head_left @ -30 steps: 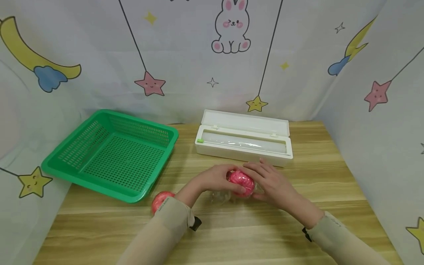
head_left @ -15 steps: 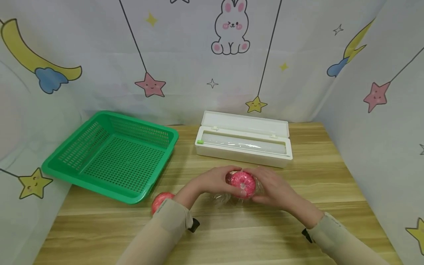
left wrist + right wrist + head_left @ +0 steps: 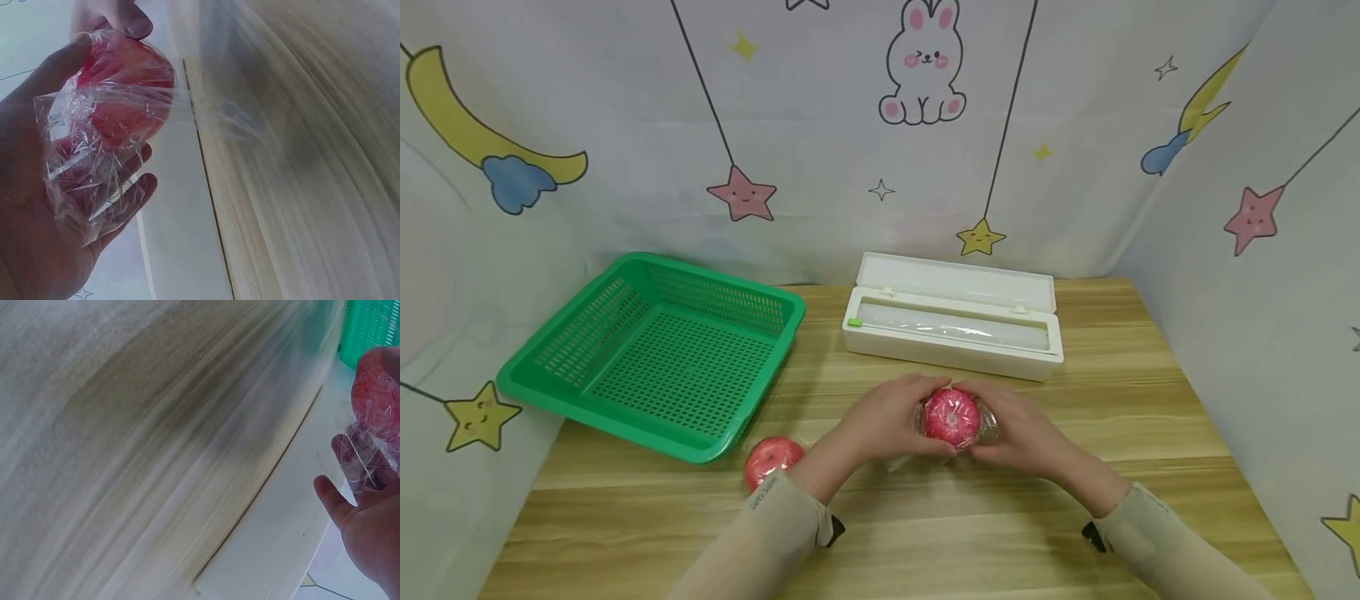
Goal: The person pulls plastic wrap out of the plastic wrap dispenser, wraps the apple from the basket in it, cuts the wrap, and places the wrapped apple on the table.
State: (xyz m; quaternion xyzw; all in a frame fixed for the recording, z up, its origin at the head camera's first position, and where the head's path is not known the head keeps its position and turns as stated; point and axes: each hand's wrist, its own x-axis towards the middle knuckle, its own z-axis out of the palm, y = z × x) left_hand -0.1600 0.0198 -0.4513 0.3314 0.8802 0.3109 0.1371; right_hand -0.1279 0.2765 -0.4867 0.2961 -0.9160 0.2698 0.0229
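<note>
Between both hands, in the middle of the head view, is a red apple (image 3: pixel 952 418) wrapped in clear cling film. My left hand (image 3: pixel 891 421) holds it from the left, with thumb and fingers curved around that side. From the right, my right hand (image 3: pixel 1026 429) grips it in the same way. Loose, crumpled film (image 3: pixel 100 169) sticks out over the left palm in the left wrist view. More film (image 3: pixel 362 459) lies across the right fingers in the right wrist view. A second film-wrapped apple (image 3: pixel 772 460) rests on the table by the left forearm, partly covered by the sleeve.
A green plastic basket (image 3: pixel 632 433) stands at the left of the wooden table (image 3: pixel 970 533). Behind the hands sits a white cling film box (image 3: pixel 955 360) with its lid raised and a film roll (image 3: pixel 955 327) inside. A patterned cloth (image 3: pixel 820 125) hangs behind.
The held apple has turned and shifted slightly right, its end dimple now facing the head camera. Both hands have changed their hold around it, and the loose film at its left has drawn in.
</note>
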